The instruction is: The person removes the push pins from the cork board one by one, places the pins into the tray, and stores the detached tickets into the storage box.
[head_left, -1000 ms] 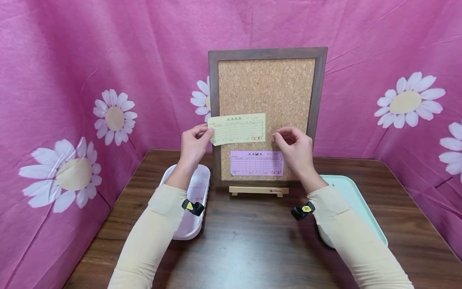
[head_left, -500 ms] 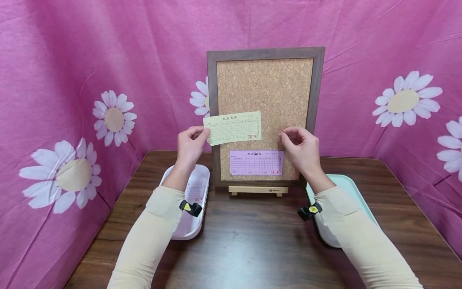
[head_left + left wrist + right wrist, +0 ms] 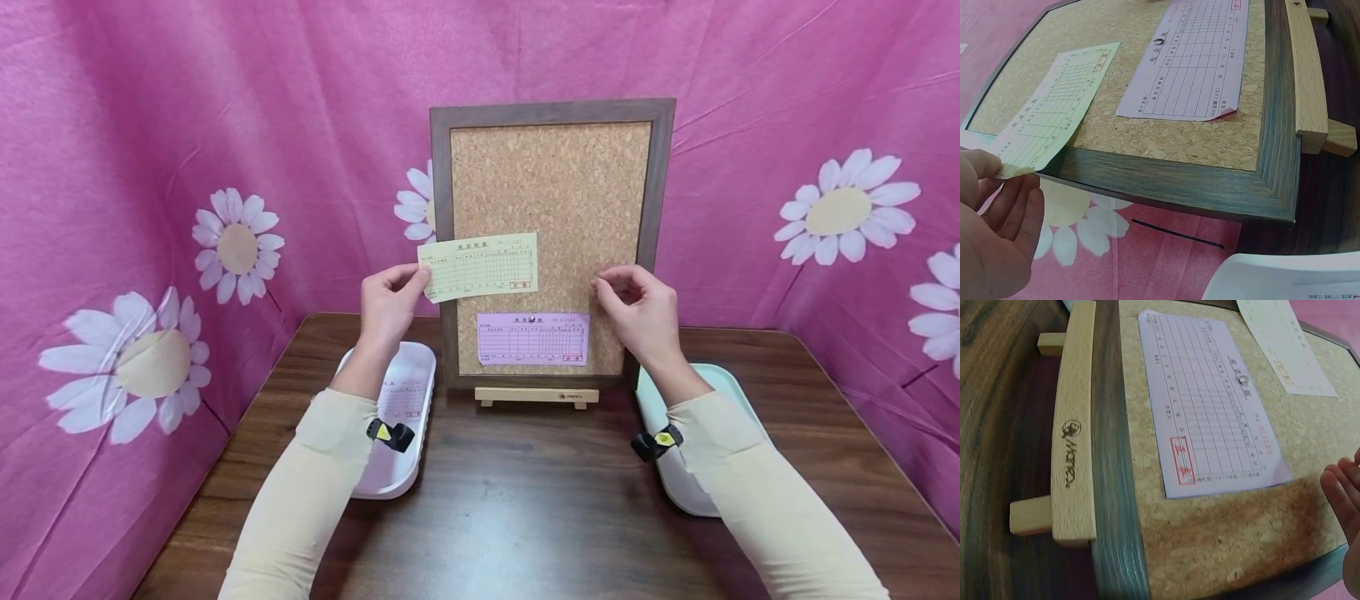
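One slip is pinned up, and one is in the hand

The purple slip (image 3: pixel 533 338) sits low in the middle of the cork board (image 3: pixel 551 179), with a small pin (image 3: pixel 532 318) through its top edge, so that part looks done. The yellow slip (image 3: pixel 478 266) is not pinned yet. The left hand (image 3: pixel 387 302) pinches its left end between thumb and fingers and holds it flat against the board, just above the purple slip, with that end sticking out past the frame. The right hand (image 3: pixel 639 307) is at the right side of the board, fingers curled in together; I cannot tell if it has a pin. A white tray (image 3: pixel 401 467) lies lower left, a green tray (image 3: pixel 678 487) lower right.
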The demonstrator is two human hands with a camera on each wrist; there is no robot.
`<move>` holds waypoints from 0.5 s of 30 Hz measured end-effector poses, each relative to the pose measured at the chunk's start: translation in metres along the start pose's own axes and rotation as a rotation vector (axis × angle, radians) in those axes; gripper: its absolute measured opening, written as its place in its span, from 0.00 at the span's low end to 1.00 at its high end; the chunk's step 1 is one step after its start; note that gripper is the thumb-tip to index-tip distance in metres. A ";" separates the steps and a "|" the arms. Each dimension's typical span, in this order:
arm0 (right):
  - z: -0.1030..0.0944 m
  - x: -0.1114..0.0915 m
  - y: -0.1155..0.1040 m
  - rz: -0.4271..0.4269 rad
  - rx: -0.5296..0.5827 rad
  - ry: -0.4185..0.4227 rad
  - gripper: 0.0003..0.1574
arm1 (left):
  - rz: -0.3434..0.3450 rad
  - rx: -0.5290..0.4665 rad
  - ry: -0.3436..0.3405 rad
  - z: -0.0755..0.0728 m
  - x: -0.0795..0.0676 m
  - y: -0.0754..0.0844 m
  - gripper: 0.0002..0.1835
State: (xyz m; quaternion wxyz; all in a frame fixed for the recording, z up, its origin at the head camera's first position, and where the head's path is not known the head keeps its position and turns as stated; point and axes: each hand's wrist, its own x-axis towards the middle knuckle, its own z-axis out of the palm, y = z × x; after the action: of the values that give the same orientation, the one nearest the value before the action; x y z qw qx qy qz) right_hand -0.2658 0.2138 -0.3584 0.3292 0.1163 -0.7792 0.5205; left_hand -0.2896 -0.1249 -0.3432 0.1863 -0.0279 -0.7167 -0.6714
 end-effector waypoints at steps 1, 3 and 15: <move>-0.001 0.000 0.000 0.003 0.000 0.000 0.06 | -0.001 -0.002 0.002 0.000 0.000 0.000 0.14; -0.004 0.000 0.001 0.008 -0.004 0.003 0.06 | -0.006 -0.003 0.005 -0.001 0.000 0.000 0.14; -0.019 0.003 0.007 0.029 -0.005 0.020 0.07 | -0.044 -0.010 0.033 -0.008 0.003 -0.001 0.14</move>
State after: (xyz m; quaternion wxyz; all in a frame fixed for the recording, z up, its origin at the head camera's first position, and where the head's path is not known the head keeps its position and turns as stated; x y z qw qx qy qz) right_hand -0.2643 0.2340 -0.3577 0.3297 0.0991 -0.7788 0.5243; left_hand -0.2906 -0.1334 -0.3426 0.1830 -0.0019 -0.7105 -0.6795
